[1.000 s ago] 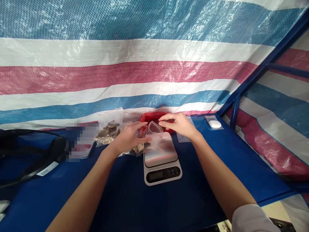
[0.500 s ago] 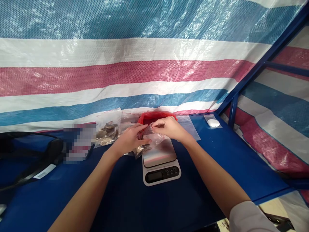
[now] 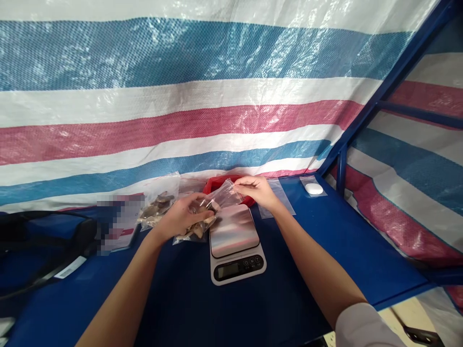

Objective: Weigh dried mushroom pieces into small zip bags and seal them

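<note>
A clear zip bag (image 3: 227,194) with pale brown dried pieces in its lower part hangs tilted between both hands. My left hand (image 3: 182,216) is closed round the filled part, left of the kitchen scale (image 3: 234,233). My right hand (image 3: 257,189) pinches the bag's top corner between thumb and fingers. The scale has a shiny plate and a dark display panel at the front; its digits cannot be read. Behind the hands lies a red plastic bag (image 3: 213,183), partly hidden. Another clear bag (image 3: 156,206) of brown dried pieces stands left of my left hand.
On the blue table (image 3: 318,250) a flat clear bag (image 3: 284,195) lies to the right, and a white rounded object (image 3: 314,188) rests on a small bag further right. Black straps (image 3: 81,236) and a partly blurred packet (image 3: 125,226) are at the left. Striped sheeting (image 3: 181,115) hangs behind.
The hands have moved apart, stretching the bag's top to the right. My left hand has shifted left with the filled part, uncovering more of the scale's plate. The view has tilted slightly upward.
</note>
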`<state>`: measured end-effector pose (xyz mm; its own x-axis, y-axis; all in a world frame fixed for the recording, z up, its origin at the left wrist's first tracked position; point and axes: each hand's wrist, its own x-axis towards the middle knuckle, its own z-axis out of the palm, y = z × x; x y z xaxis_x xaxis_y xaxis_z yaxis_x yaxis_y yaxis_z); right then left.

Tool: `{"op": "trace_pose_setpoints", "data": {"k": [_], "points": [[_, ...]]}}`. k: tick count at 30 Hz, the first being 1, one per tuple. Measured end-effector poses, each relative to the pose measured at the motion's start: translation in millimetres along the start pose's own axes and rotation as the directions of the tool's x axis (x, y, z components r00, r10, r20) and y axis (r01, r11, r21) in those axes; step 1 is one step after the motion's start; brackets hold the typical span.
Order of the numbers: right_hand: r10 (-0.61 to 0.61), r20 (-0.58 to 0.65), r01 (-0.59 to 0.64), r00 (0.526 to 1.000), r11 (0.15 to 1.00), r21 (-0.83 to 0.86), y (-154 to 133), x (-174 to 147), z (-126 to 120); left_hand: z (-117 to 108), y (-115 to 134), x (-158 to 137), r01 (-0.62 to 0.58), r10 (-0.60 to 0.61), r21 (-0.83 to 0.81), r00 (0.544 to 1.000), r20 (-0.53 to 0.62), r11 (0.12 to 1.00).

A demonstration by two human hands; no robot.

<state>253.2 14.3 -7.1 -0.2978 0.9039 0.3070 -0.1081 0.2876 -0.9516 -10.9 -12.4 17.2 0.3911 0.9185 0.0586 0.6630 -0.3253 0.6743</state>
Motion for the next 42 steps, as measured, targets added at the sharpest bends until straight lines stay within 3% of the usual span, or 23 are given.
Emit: {"op": "trace_pose_setpoints", "data": {"k": [3,7,15,25,32,42], "points": [[0.044,-0.054,-0.040,0.998,0.997,0.072,3,4,-2,-3,1,3,0.039,-0.037,0.026,0.997,-0.068,0.999],[0.136,-0.177,-0.105,0.975,0.979,0.176,2,17,-4,-12,16,13,0.038,-0.036,0.052,0.999,-0.021,0.998],[0.202,-0.062,-0.195,0.977,0.975,0.104,11,34,-9,-30,43,39,0.017,-0.021,0.073,0.998,0.053,0.997],[0.289,-0.097,-0.283,0.952,0.956,0.070,19,32,-29,-25,29,59,0.141,-0.136,0.040,0.985,-0.109,0.989],[0.291,-0.112,-0.291,0.950,0.957,0.014,22,31,-31,-22,28,68,0.143,-0.143,-0.019,0.958,-0.248,0.990],[0.304,-0.140,-0.310,0.942,0.951,-0.020,34,32,-29,-20,31,74,0.122,-0.127,-0.036,0.975,-0.180,0.992]]}}
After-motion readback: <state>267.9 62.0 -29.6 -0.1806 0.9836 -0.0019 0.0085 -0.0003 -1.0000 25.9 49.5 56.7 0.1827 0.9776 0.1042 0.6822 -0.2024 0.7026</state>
